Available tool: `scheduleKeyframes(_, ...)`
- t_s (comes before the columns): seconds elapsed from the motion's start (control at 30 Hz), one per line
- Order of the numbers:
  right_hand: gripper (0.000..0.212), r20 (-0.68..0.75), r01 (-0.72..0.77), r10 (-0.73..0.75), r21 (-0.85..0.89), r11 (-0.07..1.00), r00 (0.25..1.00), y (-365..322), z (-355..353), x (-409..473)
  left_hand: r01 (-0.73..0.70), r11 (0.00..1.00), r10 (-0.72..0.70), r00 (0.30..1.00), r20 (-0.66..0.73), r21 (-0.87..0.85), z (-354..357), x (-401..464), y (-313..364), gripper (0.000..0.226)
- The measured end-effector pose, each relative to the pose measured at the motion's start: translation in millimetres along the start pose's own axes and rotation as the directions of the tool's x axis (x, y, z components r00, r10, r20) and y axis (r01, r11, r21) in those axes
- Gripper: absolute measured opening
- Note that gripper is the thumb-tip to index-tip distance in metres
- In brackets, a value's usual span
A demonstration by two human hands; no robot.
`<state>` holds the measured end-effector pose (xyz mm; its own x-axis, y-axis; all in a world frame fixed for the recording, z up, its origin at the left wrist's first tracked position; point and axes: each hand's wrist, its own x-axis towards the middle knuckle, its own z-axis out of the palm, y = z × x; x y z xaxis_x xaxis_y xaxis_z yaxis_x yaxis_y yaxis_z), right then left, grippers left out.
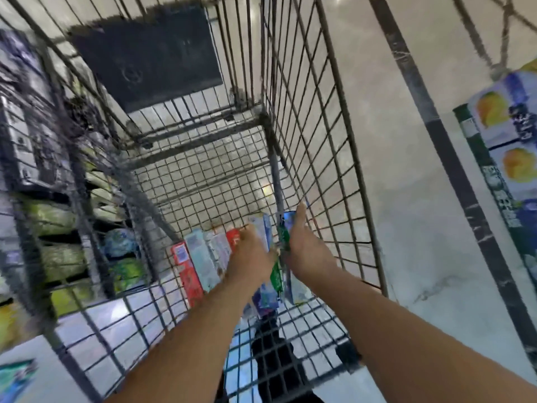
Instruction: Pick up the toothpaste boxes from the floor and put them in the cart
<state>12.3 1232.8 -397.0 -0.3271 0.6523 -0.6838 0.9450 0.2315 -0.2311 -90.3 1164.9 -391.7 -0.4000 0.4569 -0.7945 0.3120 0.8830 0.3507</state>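
Both my arms reach down into a wire mesh cart (325, 158). A row of toothpaste boxes (200, 260), red, pale blue and white, stands on edge on the cart's mesh floor. My left hand (251, 257) presses against the right end of that row, its fingers around a box. My right hand (305, 251) grips a blue and green toothpaste box (280, 257) held between the two hands, close to the cart's right wall. The image is blurred by motion.
Store shelves with green and blue packets (61, 216) run along the left, behind the cart's wall. A display with yellow fruit pictures (505, 135) stands at the right. One boxed item (14, 379) lies at the bottom left. Pale tiled floor (406, 199) surrounds the cart.
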Motion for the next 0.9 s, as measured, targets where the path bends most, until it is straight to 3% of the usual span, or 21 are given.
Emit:
scheduleKeyframes(0.17,0.095,0.038,-0.029,0.027,0.038,0.999,0.999,2,17,15,0.06,0.997,-0.061,0.998,-0.027,-0.039,13,12,4,0.065)
scheduleKeyframes(0.3,0.032,0.07,-0.041,0.033,0.111,0.993,0.997,9,24,19,0.021,0.99,-0.025,0.999,0.029,0.139,15,15,7,0.03)
scheduleKeyframes(0.37,0.02,0.089,-0.035,0.024,0.129,0.991,0.996,12,26,17,-0.019,0.967,0.009,0.999,0.039,0.255,13,12,5,0.015)
scheduleKeyframes(0.5,0.028,0.138,-0.024,0.006,0.134,0.991,0.99,7,21,7,-0.088,0.939,0.093,0.996,-0.001,0.333,4,1,-5,0.013)
scheduleKeyframes(0.67,0.023,0.145,0.008,-0.028,0.139,0.99,0.989,-11,-19,-26,-0.226,0.94,0.224,0.974,0.038,0.255,-42,-39,-6,0.014)
scheduleKeyframes(0.8,0.054,0.19,0.16,-0.168,0.055,0.986,0.967,-52,-98,-80,-0.234,0.936,0.212,0.971,0.111,0.264,-129,-94,-2,0.038)
scheduleKeyframes(0.9,0.064,0.161,0.249,-0.255,0.062,0.967,0.953,-92,-163,-129,-0.193,0.943,0.183,0.981,0.061,0.27,-202,-147,1,0.05)
